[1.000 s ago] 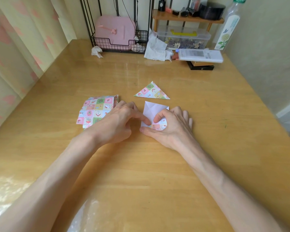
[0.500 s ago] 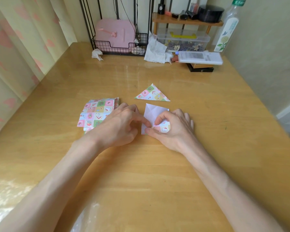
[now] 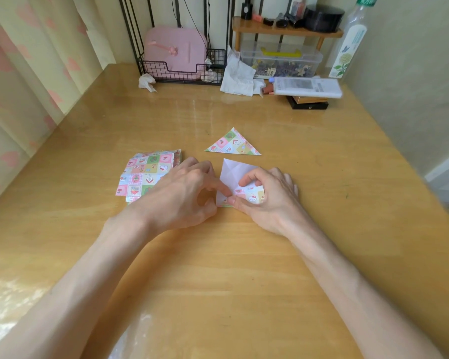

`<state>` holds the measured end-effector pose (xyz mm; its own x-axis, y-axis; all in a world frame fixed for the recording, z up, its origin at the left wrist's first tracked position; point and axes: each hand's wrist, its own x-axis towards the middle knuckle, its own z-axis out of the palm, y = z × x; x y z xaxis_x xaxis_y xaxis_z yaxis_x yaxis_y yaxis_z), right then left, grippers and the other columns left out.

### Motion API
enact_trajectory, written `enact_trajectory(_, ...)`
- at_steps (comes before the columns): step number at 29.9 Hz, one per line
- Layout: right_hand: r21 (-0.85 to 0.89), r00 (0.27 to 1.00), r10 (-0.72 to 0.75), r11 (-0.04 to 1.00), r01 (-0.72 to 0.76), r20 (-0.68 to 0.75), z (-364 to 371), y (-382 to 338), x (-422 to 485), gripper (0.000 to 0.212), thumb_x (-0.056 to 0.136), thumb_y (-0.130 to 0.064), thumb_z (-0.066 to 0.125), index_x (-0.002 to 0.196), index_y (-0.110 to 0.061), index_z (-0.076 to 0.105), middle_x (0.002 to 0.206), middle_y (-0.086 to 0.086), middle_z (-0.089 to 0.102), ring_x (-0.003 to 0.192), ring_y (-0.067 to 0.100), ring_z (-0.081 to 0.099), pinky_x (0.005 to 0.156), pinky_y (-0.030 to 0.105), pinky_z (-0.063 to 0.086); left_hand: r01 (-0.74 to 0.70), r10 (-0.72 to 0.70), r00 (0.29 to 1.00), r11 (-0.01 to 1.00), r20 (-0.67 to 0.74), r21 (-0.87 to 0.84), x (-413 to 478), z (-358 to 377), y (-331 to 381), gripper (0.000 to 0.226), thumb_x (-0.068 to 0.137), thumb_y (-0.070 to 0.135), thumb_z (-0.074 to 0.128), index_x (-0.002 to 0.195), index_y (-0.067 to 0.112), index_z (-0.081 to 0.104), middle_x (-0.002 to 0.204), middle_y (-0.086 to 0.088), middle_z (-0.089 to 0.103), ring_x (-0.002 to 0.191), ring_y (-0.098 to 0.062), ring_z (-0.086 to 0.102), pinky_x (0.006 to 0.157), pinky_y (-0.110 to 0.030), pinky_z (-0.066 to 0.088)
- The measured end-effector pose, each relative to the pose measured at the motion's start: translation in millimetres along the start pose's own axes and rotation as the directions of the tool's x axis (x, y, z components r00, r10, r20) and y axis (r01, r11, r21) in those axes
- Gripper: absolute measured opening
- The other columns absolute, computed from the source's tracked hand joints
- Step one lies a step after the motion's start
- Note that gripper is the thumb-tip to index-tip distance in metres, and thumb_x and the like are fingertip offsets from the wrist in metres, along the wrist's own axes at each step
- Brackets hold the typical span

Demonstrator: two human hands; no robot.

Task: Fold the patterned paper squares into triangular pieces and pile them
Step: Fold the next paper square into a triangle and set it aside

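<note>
A paper square [image 3: 235, 173] lies white side up on the wooden table [image 3: 218, 268], its near edge folded over so the patterned side shows. My right hand [image 3: 267, 200] pinches that folded flap between thumb and forefinger. My left hand [image 3: 179, 193] has curled fingers, and its forefinger presses the paper's left edge. One folded patterned triangle [image 3: 232, 145] lies just beyond the square. A stack of unfolded patterned squares [image 3: 145, 174] sits to the left, partly covered by my left hand.
At the table's far edge stand a wire basket with a pink case [image 3: 176, 55], crumpled tissues [image 3: 237, 76], a clear plastic box [image 3: 280, 60], a white flat pack on dark boxes [image 3: 306, 86] and a tall bottle [image 3: 350, 40]. A curtain hangs on the left.
The near edge of the square has been folded further over, showing more of the patterned side. Both hands stayed on the paper with small finger shifts.
</note>
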<state>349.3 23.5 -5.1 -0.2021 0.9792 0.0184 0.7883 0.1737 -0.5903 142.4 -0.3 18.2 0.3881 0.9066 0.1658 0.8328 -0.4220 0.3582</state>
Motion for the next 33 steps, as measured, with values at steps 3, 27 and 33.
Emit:
enact_trajectory(3,0.008,0.999,-0.024,1.0,0.024,-0.026,-0.9,3.7,0.1,0.035,0.083,-0.055,0.076,0.108,-0.037,0.059,0.106,-0.015,0.046,0.112,0.012,0.042,0.097,0.027,0.029,-0.032,0.031,0.999,0.997,0.008,0.074,-0.3,-2.2,1.5,0.038,0.081,0.023,0.059,0.108,0.044,0.075,0.089,0.013,0.054,0.086,-0.017,0.042,0.08,-0.037,0.048)
enact_trajectory(27,-0.114,0.997,-0.019,0.993,0.011,-0.069,-9.0,17.3,-2.5,0.052,0.079,-0.07,0.069,0.122,-0.045,0.053,0.117,-0.018,0.042,0.119,0.011,0.034,0.092,0.03,0.023,0.049,-0.043,0.969,0.999,-0.244,0.02,10.3,26.8,2.3,0.018,0.084,0.053,0.072,0.082,0.034,0.073,0.082,0.014,0.052,0.081,-0.014,0.042,0.074,-0.034,0.041)
enact_trajectory(33,-0.075,0.999,-0.006,0.997,0.003,-0.047,-12.3,18.3,-0.7,0.05,0.081,-0.062,0.072,0.124,-0.045,0.053,0.117,-0.017,0.044,0.119,0.01,0.035,0.09,0.029,0.022,0.046,-0.037,0.967,0.999,-0.25,0.028,10.2,29.8,0.4,0.014,0.082,0.048,0.076,0.089,0.035,0.075,0.095,0.009,0.047,0.089,-0.016,0.039,0.079,-0.038,0.044)
